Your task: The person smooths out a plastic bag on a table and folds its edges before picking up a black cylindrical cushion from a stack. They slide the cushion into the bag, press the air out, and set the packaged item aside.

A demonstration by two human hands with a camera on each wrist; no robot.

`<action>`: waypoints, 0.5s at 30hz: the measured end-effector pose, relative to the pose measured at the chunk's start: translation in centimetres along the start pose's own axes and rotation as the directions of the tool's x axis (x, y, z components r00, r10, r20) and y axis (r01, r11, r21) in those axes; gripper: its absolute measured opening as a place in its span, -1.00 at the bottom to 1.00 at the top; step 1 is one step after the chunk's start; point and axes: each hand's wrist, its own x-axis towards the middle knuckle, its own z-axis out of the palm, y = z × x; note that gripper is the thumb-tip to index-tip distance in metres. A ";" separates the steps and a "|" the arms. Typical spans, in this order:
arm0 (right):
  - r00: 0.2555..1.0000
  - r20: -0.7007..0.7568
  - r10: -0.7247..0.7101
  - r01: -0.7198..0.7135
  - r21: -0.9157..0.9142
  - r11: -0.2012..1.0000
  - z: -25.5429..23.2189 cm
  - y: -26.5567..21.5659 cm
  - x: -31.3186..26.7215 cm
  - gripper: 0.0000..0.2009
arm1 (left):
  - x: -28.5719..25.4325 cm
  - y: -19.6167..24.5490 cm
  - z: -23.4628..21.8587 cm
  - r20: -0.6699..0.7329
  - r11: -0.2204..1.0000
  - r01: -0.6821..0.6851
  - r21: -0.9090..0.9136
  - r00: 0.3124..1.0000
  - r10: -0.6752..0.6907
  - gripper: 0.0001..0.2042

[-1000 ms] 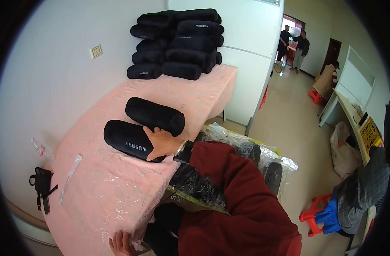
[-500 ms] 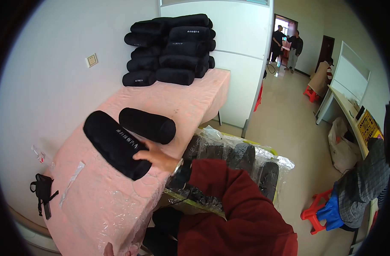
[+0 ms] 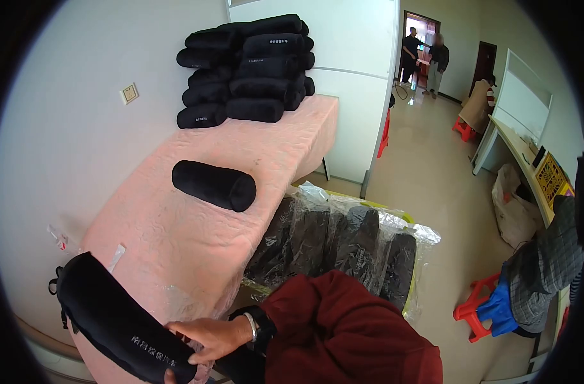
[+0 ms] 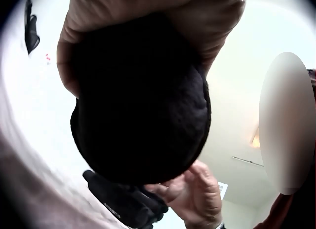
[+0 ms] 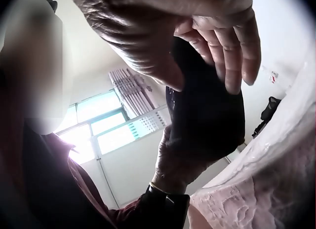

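A black bolster pillow (image 3: 122, 320) with white lettering slants over the near left part of the pink-covered table (image 3: 138, 269). My right hand (image 3: 212, 339) holds its near side, thumb and fingers spread across the fabric by the lettering. Only a fingertip of my left hand (image 3: 170, 376) shows at the bottom edge of the head view. In the left wrist view that left hand (image 4: 143, 9) grips the pillow's end, fingers wrapped round it. A second black bolster pillow (image 3: 214, 185) lies alone on the table's middle.
Many more black bolsters (image 3: 260, 83) are stacked at the table's far end. Plastic-wrapped dark bolsters (image 3: 356, 243) lie right of the table. A black strapped item (image 5: 269, 110) lies at the table's left. Red stools (image 3: 477, 310) and several people stand or sit further right.
My right hand has brought the lettered bolster from beside the second one toward me and to the left. My left hand, earlier resting on the table's near edge, now holds its end.
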 end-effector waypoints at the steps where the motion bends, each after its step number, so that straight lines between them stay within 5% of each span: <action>1: 1.000 0.000 0.000 0.000 0.002 1.000 -0.5 -0.2 0.2 -0.22 | 0.1 -0.3 -1.9 -0.018 0.997 0.004 0.072 1.000 -0.003 -0.16; 3: 0.919 -0.135 -0.371 0.258 -0.506 0.823 -1.8 -0.5 1.0 -0.32 | 0.2 0.0 -5.7 0.012 0.990 0.006 0.141 1.000 -0.008 -0.18; 4: 0.919 -0.136 -0.369 0.255 -0.508 0.823 -2.5 -1.9 1.5 -0.32 | 0.1 0.7 -7.3 0.043 0.978 0.007 0.211 0.999 -0.017 -0.20; 6: 0.502 -0.077 -0.862 0.412 -0.855 0.316 -3.2 -5.1 2.6 -0.41 | -0.6 3.5 -7.2 0.076 0.960 0.008 0.281 0.997 -0.030 -0.22; 7: 0.503 -0.081 -0.861 0.408 -0.855 0.319 -3.5 -4.5 3.2 -0.41 | -1.2 6.5 -4.3 0.103 0.952 0.010 0.307 0.994 -0.043 -0.24; 9: 0.635 -0.055 -0.770 0.329 -0.883 0.334 -4.3 -1.7 4.9 -0.42 | -1.8 10.5 0.0 0.156 0.932 0.012 0.362 0.985 -0.074 -0.28; 11: 0.697 -0.044 -0.716 0.291 -0.895 0.338 -4.7 1.1 5.4 -0.42 | -1.4 9.6 -0.5 0.162 0.939 0.004 0.344 0.985 -0.063 -0.29; 14: 0.899 -0.098 -0.427 0.128 -0.874 0.470 -4.9 1.8 5.7 -0.42 | -0.6 9.6 0.1 0.166 0.953 -0.023 0.301 0.986 -0.028 -0.29; 15: 0.902 -0.098 -0.420 0.127 -0.871 0.475 -5.2 2.1 6.2 -0.42 | -0.5 9.7 0.3 0.150 0.909 -0.103 0.403 0.988 0.045 -0.30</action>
